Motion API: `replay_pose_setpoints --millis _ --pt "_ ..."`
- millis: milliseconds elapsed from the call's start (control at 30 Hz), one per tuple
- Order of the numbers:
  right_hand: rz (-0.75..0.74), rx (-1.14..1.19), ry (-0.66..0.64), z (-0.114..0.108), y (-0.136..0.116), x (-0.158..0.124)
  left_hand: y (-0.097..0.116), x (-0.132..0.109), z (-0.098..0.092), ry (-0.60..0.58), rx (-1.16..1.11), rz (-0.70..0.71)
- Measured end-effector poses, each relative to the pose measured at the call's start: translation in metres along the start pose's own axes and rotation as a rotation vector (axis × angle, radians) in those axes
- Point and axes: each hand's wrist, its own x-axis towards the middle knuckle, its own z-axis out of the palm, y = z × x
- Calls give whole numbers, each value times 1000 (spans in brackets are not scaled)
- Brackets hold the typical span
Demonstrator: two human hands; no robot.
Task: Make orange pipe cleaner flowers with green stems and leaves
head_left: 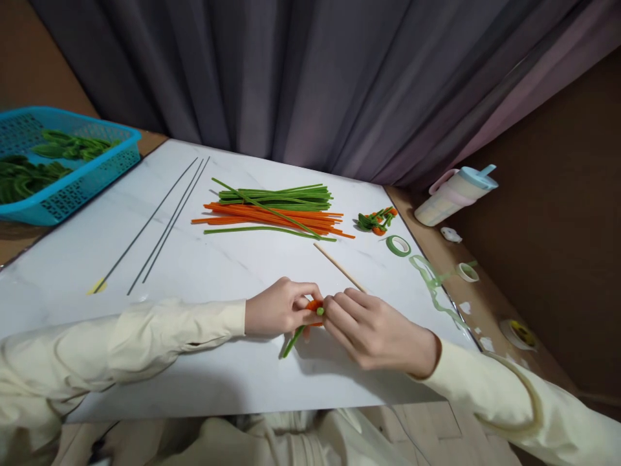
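Observation:
Near the table's front edge, my left hand (281,307) pinches a small orange and green pipe-cleaner piece (315,305) between thumb and fingers. A green stem (291,343) sticks out below it toward the lower left. My right hand (366,327) is closed at the right side of the same piece, its fingertips against it; its fingers hide part of the orange. Just beyond my right hand lies a thin wooden stick (339,266), its near end hidden behind the knuckles.
Green pipe cleaners (281,197) and orange pipe cleaners (272,217) lie mid-table. Three dark wires (167,223) are at left, beside a blue basket (92,178) of green pieces. At right are finished pieces (377,220), green tape (398,245) and a tumbler (456,194).

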Motion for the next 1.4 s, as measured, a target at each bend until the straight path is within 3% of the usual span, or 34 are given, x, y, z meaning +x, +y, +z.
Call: replay_pose_setpoints --millis 200,367,533,633,867,1067,1200,1400 --pt "298 247 -174 -4 -2 2 0 -1 2 67 274 146" --pt "688 713 -399 -8 7 6 0 -4 3 84 472 214" --pt "1072 1326 -467 -2 20 6 1 -5 5 94 549 269" --pt "1197 1496 -435 2 20 3 0 -5 5 108 471 223" --pt "1080 1240 -281 5 6 -5 -3 -2 6 109 157 1" --pt "950 1044 -149 15 4 -10 -3 6 -1 -25 -244 -128" --pt "833 996 -14 23 9 -14 -6 12 -7 -40 -525 -152" --pt "833 1030 74 35 11 -19 -11 14 -10 -5 -596 -166"
